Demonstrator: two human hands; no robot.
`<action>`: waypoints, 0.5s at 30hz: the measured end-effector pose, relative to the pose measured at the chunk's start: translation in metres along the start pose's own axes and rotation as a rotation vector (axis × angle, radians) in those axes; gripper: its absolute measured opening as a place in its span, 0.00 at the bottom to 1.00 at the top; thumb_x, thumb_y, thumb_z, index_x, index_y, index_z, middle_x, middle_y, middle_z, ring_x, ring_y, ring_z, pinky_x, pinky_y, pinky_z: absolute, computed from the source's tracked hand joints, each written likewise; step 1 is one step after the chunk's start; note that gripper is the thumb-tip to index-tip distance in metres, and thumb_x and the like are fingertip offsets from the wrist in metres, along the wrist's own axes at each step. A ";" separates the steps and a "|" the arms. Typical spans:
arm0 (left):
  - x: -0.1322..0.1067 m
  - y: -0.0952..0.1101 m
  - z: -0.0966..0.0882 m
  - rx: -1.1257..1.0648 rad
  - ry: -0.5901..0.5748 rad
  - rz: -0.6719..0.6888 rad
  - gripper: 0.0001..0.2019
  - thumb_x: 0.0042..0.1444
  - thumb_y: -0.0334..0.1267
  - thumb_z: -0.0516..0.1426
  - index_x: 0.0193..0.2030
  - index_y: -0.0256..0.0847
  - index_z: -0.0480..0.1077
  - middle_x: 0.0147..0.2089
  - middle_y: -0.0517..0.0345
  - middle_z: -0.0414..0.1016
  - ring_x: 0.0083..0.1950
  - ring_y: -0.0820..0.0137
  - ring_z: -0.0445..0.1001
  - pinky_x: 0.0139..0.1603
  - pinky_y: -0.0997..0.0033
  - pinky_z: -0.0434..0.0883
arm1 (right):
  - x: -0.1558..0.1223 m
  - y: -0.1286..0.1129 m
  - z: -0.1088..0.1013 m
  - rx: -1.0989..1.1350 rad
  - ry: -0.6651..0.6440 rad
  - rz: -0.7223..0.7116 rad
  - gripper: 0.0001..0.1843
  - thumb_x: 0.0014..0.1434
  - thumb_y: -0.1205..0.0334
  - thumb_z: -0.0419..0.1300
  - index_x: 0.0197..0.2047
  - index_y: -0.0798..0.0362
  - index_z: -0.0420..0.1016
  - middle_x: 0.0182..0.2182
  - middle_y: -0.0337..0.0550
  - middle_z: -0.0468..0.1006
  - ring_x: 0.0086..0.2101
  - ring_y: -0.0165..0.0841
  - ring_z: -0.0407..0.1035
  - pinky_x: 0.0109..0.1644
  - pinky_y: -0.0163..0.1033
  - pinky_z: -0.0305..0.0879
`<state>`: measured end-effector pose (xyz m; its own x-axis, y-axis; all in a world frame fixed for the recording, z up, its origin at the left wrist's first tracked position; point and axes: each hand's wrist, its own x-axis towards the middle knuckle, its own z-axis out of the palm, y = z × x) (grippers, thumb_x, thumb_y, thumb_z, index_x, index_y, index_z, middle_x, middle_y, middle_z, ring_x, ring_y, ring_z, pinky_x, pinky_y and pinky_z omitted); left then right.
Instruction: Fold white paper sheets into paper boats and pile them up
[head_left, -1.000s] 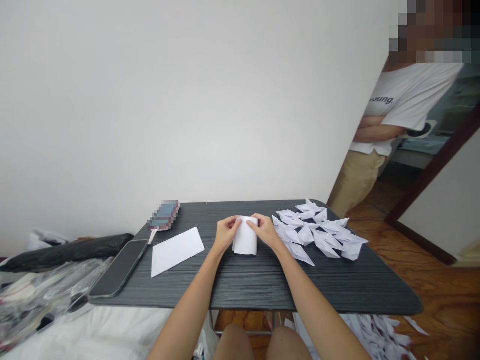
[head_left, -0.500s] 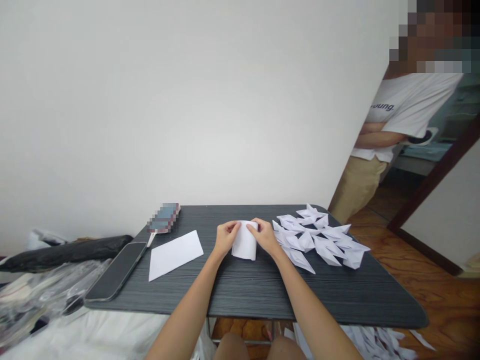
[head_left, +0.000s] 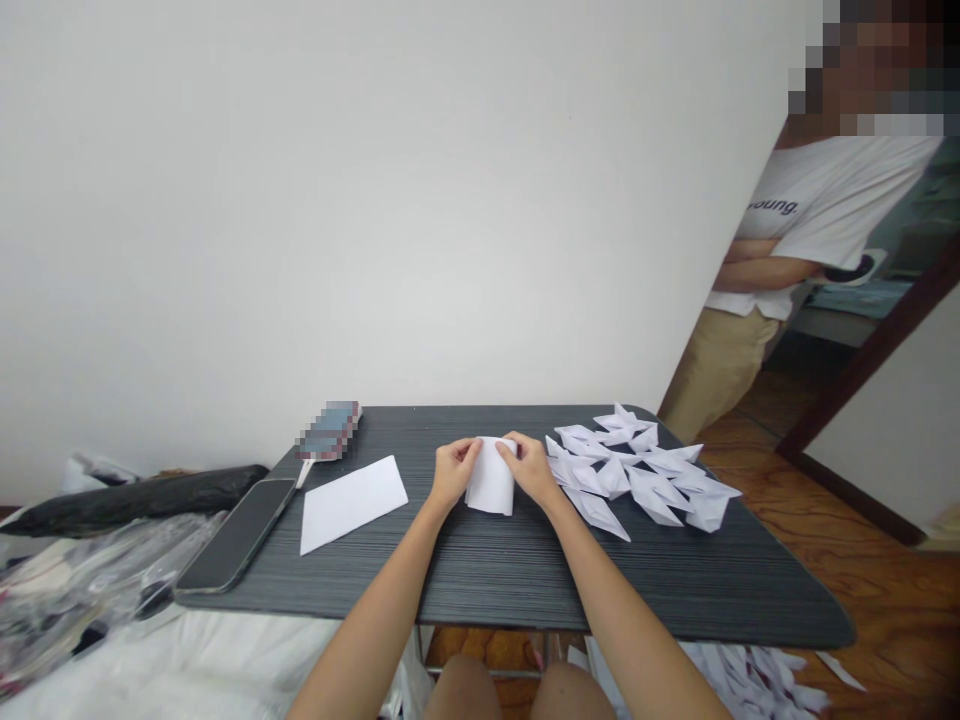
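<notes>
A small white sheet of paper (head_left: pixel 492 482), bent over at its far edge, is held just over the dark table between my two hands. My left hand (head_left: pixel 456 472) pinches its left side near the top, thumb in front. On the opposite side my right hand (head_left: pixel 529 468) grips the upper right edge, thumb pressed on the face of the paper. The fingers behind the sheet are hidden. Close to my right hand lie several folded paper boats (head_left: pixel 615 478). Left of my hands rests a flat stack of white paper (head_left: pixel 354 503).
A phone (head_left: pixel 238 535) lies at the left edge of the dark table (head_left: pixel 495 590), with a blurred-out packet (head_left: pixel 330 432) behind it. Plastic bags (head_left: pixel 112 570) crowd the left side. More folded paper (head_left: pixel 750 680) lies below the table. A person (head_left: pixel 795 230) stands at right, arms folded.
Both hands keep their hold on the paper, which has barely moved. The whole view has shifted slightly; the boats and stack stay in place.
</notes>
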<state>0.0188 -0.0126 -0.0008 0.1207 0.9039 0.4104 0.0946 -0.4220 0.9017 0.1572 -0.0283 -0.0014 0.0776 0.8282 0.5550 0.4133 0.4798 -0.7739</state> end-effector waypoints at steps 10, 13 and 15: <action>0.001 0.003 0.000 -0.098 0.052 -0.055 0.14 0.45 0.43 0.54 0.28 0.32 0.73 0.26 0.56 0.72 0.26 0.72 0.66 0.26 0.76 0.61 | 0.001 0.000 0.001 0.345 0.004 0.125 0.13 0.47 0.58 0.54 0.37 0.53 0.67 0.23 0.37 0.70 0.25 0.29 0.64 0.28 0.32 0.59; 0.002 0.005 -0.001 -0.116 0.076 -0.050 0.14 0.44 0.44 0.54 0.26 0.32 0.72 0.24 0.57 0.71 0.25 0.73 0.65 0.25 0.76 0.61 | 0.003 0.006 0.000 0.524 -0.007 0.285 0.20 0.45 0.57 0.57 0.43 0.53 0.64 0.21 0.37 0.71 0.24 0.29 0.65 0.29 0.34 0.60; 0.002 0.006 -0.001 -0.120 0.084 -0.048 0.15 0.44 0.44 0.54 0.25 0.32 0.72 0.22 0.58 0.70 0.24 0.74 0.64 0.24 0.76 0.60 | 0.004 0.010 -0.002 0.569 0.007 0.357 0.16 0.43 0.56 0.59 0.36 0.56 0.69 0.22 0.40 0.73 0.25 0.30 0.66 0.31 0.35 0.61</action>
<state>0.0191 -0.0128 0.0053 0.0356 0.9276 0.3719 -0.0213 -0.3714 0.9282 0.1631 -0.0207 -0.0066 0.1281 0.9634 0.2353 -0.1811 0.2560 -0.9496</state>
